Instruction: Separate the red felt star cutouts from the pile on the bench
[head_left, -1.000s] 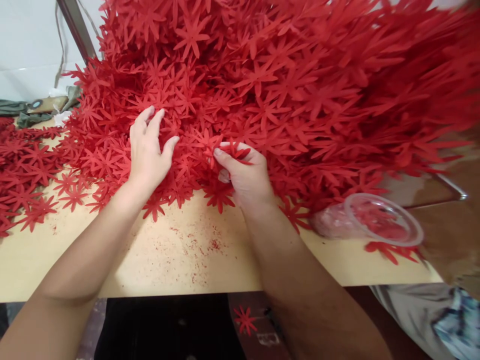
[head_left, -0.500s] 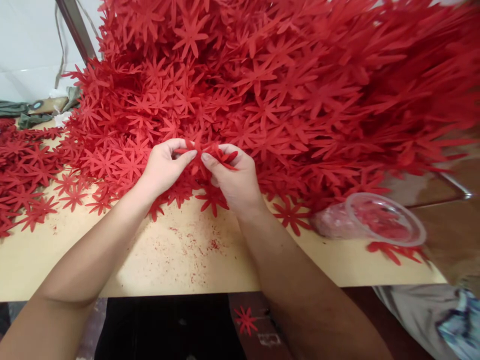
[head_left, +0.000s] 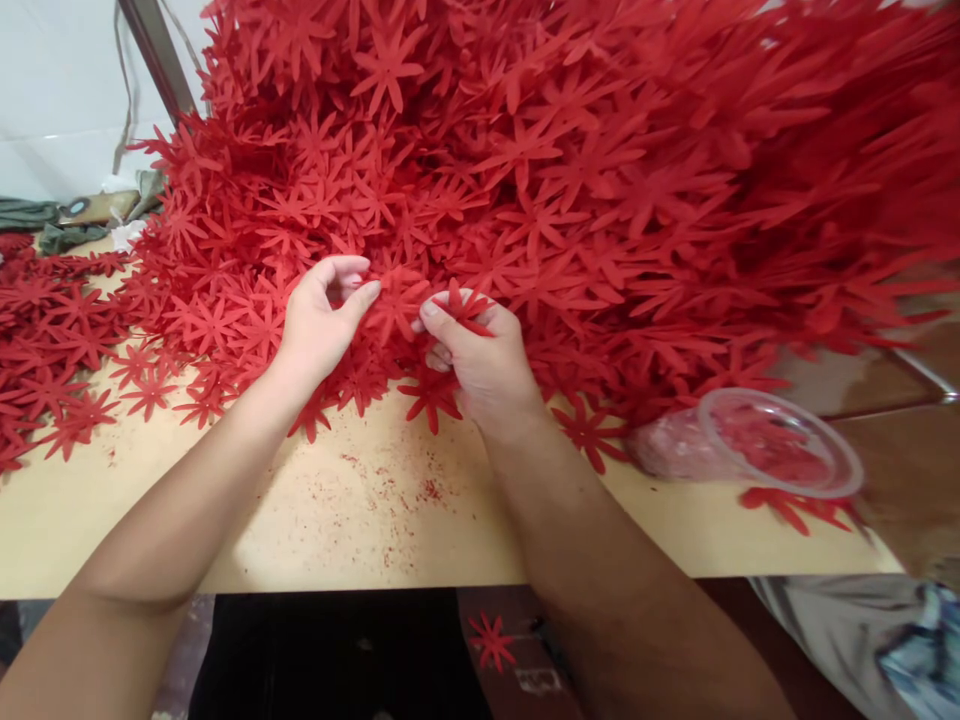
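Observation:
My left hand (head_left: pixel 319 315) is raised in front of a big heap of red flower-shaped pieces (head_left: pixel 525 150). Its thumb and forefinger stand apart, with nothing visible between them. Close by, my right hand (head_left: pixel 487 355) pinches a red flower piece (head_left: pixel 459 305) between thumb and fingers; several narrow petals stick out over the hand. Between the two hands shows another flat red flower piece (head_left: pixel 399 306); I cannot tell whether it is loose or lies on the heap. A single flower piece (head_left: pixel 431 395) lies on the table just below my right hand.
A clear plastic tub (head_left: pixel 780 445) lies tipped at the right with red pieces inside. Red crumbs (head_left: pixel 429 490) dot the pale table (head_left: pixel 315 540). Another pile of red flowers (head_left: pixel 45 350) sits at the left. One flower (head_left: pixel 491 641) is below the table edge.
My hands were together, fingertips on red flower pieces. Now they are apart: the left has drawn left and spread its fingers, while the right has shifted slightly right with its piece.

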